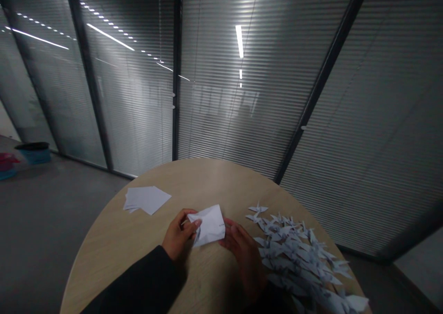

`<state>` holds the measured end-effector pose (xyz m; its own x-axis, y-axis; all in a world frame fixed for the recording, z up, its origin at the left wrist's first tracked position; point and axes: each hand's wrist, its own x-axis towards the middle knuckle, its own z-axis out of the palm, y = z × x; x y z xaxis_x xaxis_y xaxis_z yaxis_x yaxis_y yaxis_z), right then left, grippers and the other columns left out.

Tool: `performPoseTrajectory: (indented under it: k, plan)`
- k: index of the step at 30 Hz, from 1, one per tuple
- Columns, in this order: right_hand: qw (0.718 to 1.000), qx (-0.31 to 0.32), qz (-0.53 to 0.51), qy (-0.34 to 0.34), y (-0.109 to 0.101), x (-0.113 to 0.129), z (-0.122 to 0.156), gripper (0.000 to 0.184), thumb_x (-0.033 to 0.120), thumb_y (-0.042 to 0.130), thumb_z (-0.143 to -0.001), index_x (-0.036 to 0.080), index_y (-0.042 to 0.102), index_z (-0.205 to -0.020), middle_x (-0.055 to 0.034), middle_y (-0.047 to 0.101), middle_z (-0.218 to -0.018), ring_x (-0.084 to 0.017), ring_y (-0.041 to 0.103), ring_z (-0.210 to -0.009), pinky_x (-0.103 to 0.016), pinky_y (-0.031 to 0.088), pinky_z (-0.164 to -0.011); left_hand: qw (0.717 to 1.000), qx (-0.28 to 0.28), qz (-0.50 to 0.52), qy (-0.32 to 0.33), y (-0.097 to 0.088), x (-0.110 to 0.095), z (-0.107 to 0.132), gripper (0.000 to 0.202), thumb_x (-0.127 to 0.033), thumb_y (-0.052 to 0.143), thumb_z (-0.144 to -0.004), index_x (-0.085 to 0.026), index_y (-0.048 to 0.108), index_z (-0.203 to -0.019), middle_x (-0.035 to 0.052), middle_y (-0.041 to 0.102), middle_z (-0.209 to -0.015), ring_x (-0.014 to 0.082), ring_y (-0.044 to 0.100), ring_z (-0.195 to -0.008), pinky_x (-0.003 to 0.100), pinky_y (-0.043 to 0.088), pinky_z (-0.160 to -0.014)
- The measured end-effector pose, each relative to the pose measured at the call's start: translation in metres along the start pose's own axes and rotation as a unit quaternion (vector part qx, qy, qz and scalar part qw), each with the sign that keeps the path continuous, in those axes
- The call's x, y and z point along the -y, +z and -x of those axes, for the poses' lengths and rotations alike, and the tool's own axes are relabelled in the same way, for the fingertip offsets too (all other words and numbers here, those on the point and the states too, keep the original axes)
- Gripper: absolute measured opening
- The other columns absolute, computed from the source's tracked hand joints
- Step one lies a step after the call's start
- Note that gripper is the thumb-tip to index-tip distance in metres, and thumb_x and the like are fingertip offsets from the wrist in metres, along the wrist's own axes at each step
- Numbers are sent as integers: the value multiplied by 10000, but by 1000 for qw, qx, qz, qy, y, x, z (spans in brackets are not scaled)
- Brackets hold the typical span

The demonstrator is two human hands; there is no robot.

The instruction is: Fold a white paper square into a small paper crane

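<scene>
Over the round table a partly folded piece of white paper (210,225) is held, with creases showing and small dark marks near its right edge. My left hand (180,233) pinches its left side, thumb on top and fingers beneath. At the lower right edge of the paper, my right hand (242,249) is closed with its fingertips on the edge; some of those fingers are hidden. A crowd of folded paper cranes (294,245) lies just beyond the right hand. To the far left of the table rest several loose white sheets (147,198), overlapping one another.
The round wooden table (214,175) stands close to a glass partition with blinds (228,120) and dark frames. On the floor at the left are a blue bucket with a dark rim (35,154) and a pink-and-blue container (7,166).
</scene>
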<state>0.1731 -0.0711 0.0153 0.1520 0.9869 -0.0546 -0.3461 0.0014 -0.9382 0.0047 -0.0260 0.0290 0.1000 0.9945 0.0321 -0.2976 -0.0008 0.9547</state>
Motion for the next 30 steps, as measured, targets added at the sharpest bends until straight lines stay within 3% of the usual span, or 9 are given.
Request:
performPoseTrajectory:
  k: [5,11,16,21,30]
  plan:
    - [1000,14,2,-13,1,-3,1,384,478,733,-662,182,684,-901,-83,724,-931,-256,670,-867,-363,521,-786,1000,20,-9,15,-4,7,-2,478,-433,808,-537,-164,566,-849,-105,450,-457,59,401,-413,164,288,-413]
    - [1000,24,-4,5,5,2,5,332,442,762,-635,195,702,-848,-70,724,-865,-251,673,-825,-354,527,-762,999,27,9,25,-2,9,0,409,-335,804,-569,-174,565,-859,-53,574,-581,90,506,-502,182,366,-464]
    - [999,7,23,21,8,5,7,344,420,800,-583,184,695,-810,-43,711,-793,-199,657,-729,-291,516,-683,998,23,-19,48,-1,5,3,387,-274,789,-568,-173,564,-867,-17,618,-678,131,564,-596,226,441,-533]
    - [999,-14,7,31,7,0,4,377,393,834,-528,169,660,-778,-5,680,-702,-143,623,-639,-233,484,-604,996,24,-61,63,1,2,7,354,-276,771,-567,-177,589,-854,-39,564,-649,110,508,-549,208,388,-488]
    - [1000,14,4,11,0,-13,-6,459,343,846,-525,190,606,-885,-37,716,-840,-202,669,-765,-293,501,-696,993,79,-63,57,0,3,9,372,-308,795,-582,-172,616,-878,-19,567,-731,91,462,-548,190,340,-479]
